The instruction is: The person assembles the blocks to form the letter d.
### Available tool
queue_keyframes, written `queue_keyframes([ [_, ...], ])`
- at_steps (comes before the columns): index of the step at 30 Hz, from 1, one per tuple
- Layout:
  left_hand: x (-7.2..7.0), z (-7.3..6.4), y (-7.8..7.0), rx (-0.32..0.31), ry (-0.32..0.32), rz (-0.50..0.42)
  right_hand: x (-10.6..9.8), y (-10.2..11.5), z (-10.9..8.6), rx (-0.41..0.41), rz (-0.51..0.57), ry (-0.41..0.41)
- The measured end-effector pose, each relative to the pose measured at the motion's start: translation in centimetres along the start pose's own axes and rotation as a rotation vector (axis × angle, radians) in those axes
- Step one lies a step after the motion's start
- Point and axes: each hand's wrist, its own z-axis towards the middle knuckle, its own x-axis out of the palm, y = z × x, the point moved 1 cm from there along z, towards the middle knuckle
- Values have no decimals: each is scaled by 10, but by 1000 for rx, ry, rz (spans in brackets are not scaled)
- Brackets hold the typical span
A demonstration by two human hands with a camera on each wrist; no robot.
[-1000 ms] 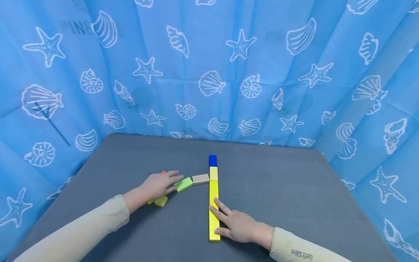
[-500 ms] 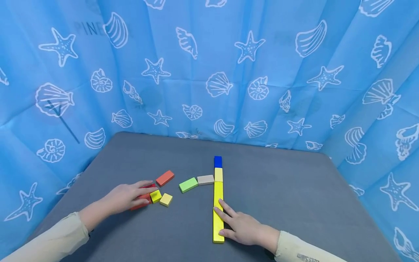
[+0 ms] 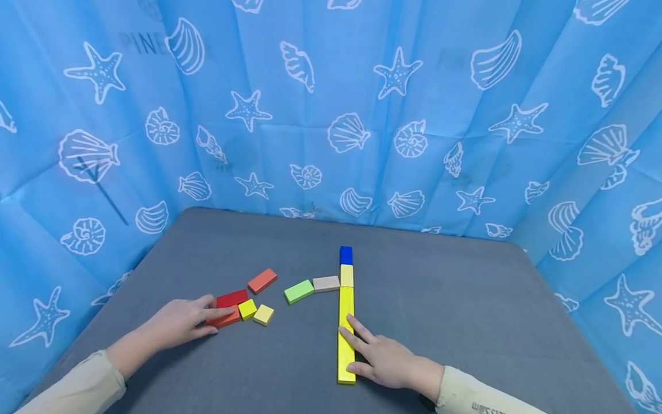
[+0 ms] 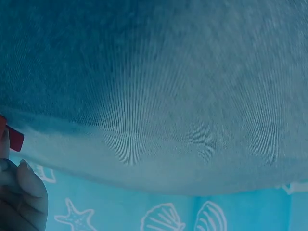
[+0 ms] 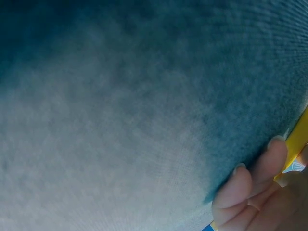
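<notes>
In the head view my left hand (image 3: 178,325) is at the left end of an orange-red block (image 3: 231,315), its index finger lying across the top and its thumb by the near side. A red block (image 3: 232,298) lies directly behind that one. My right hand (image 3: 383,361) rests its fingertips on two long yellow blocks (image 3: 346,362), laid end to end. Beyond them the same line continues with a pale yellow block (image 3: 347,275) and a blue block (image 3: 346,255). The right wrist view shows curled fingers (image 5: 233,192) beside the yellow edge.
A beige block (image 3: 326,283) joins the line's left side, with a green block (image 3: 299,292) at its other end. Left of these lie an orange block (image 3: 262,280), a yellow cube (image 3: 247,309) and a pale yellow piece (image 3: 264,314). A blue shell-print curtain (image 3: 289,144) surrounds the grey tabletop (image 3: 439,287).
My left hand has moved left and nearer, from beside the green block, over the red and yellow blocks, to the orange-red block. My right hand stays on the yellow blocks. The view has shifted slightly.
</notes>
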Motion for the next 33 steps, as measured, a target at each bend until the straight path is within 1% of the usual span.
queue_keyframes([
  [5,0,-1,0,8,-45,-13,0,1,0,13,-5,5],
  [8,0,-4,0,29,-95,-23,0,2,1,17,-1,7],
  [11,-1,-4,-3,79,-171,-36,-1,2,1,18,0,6],
  [13,-1,-1,-11,140,-218,-54,-1,1,1,23,-5,7],
  [15,1,5,-20,187,-234,-84,-1,1,0,22,-9,7],
  [18,5,15,-36,250,-222,-109,-1,1,0,20,-9,8],
  [20,7,22,-45,274,-204,-108,-1,2,0,18,-11,7],
  [22,10,29,-53,289,-183,-72,-1,2,0,19,-13,7],
  [24,14,35,-60,278,-148,-40,-1,2,0,21,-14,6],
  [26,17,41,-66,242,-110,1,-1,2,0,21,-18,5],
  [29,21,48,-72,154,-80,39,0,1,0,22,-20,6],
  [33,23,54,-77,33,-90,60,0,1,0,25,-18,10],
])
